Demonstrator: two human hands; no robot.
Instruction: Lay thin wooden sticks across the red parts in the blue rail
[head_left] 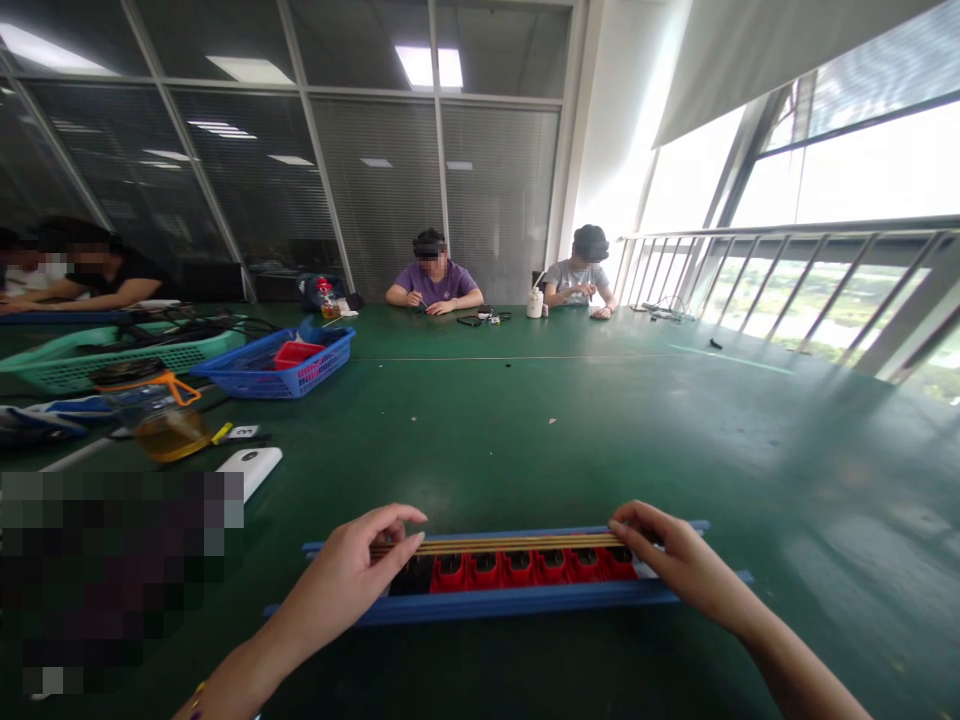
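Note:
Near the table's front edge lies a long blue-railed rack (525, 600), with a row of red holders (517, 570) between its rails. Dark pieces sit in the holders. Several thin wooden sticks (517, 545) run lengthwise above the row, along the far rail. My left hand (360, 560) is closed around their left end, thumb on the near side; its other fingers are partly hidden. At the opposite end, my right hand (660, 545) pinches the sticks between thumb and fingers, close to the far rail. A dark section of the rack shows beside my left thumb.
On the left are a blue basket (281, 385) with a red box (298, 354), a green basket (172, 352), a jar of amber liquid (161, 420) and a white device (255, 468). Co-workers sit across the green table (480, 450); a white bottle (535, 303) stands there.

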